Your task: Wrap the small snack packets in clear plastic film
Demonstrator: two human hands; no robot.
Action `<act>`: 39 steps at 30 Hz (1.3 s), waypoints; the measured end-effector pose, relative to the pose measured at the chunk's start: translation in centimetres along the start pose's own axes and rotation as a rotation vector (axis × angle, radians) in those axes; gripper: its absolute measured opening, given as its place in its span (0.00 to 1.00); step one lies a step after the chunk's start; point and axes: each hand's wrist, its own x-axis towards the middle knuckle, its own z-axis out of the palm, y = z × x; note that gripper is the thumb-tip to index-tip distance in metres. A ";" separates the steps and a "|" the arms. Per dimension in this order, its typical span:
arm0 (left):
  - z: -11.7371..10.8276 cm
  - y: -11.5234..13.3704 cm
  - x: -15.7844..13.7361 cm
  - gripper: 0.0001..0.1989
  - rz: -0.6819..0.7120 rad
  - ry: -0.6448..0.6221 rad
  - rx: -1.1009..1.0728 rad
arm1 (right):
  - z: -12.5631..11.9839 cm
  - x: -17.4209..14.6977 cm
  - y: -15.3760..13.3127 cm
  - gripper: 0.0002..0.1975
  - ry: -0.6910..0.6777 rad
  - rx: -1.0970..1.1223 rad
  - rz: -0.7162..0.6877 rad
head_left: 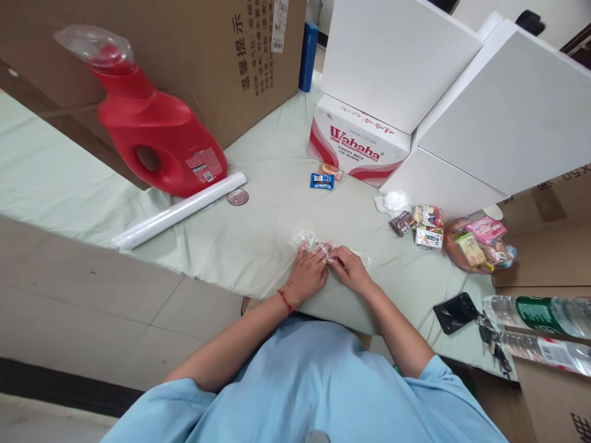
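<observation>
Light-blue shirt (pixel 323 381) cloth on my own body fills the nearest part of the view, and past it both my grips meet over the pale-green covering of the tabletop (pixel 272 215). Beneath them, near the front edge, lies a clear-wrapped bundle (pixel 316 244) with reddish and green colour showing through its film. My right grip (pixel 353 271) has its fingers drawn together, clamped on the bundle; my left grip (pixel 310 274) lies palm down on it, but its fingertips are partly covered from this angle, so I cannot tell whether they close on anything. I judge the work to be partway: the contents sit inside the film, while crinkled ends spread loose on either side. To the right, a brown bowl (pixel 458 261) heaped with snack packets (pixel 486 229) and the loose packets (pixel 428 237) just beside it are untouched, as is the blue packet (pixel 322 181) ahead. For writing, the white-and-red carton (pixel 355 147) reads "Wahaha" over "PURIFIED WATER FOR DRINKING", the big cardboard box (pixel 203 55) carries 温馨提示 beside smaller lines, and a brown box (pixel 554 194) at far right shows a cut-off "X50". Print on the red jug (pixel 161 129) and the green-labelled bottle (pixel 535 314) is too small for me to read.
</observation>
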 end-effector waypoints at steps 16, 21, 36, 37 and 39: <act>-2.7 -5.2 0.7 0.18 -0.747 0.460 -0.231 | 2.6 -0.7 -1.6 0.25 -0.015 -0.262 0.018; -2.8 -4.9 2.4 0.22 -0.763 0.176 -0.131 | 2.4 -1.0 -1.4 0.27 -0.032 -0.229 0.006; -2.2 2.4 2.6 0.12 -0.241 0.055 -0.145 | 2.4 -1.2 -2.3 0.21 0.043 -0.143 0.029; -1.9 2.6 2.2 0.16 -0.204 0.029 -0.074 | 2.2 -1.6 -2.4 0.20 0.046 -0.104 0.019; -1.4 2.9 1.4 0.21 -0.159 -0.009 0.040 | 1.6 -2.5 -2.2 0.18 0.045 -0.021 0.023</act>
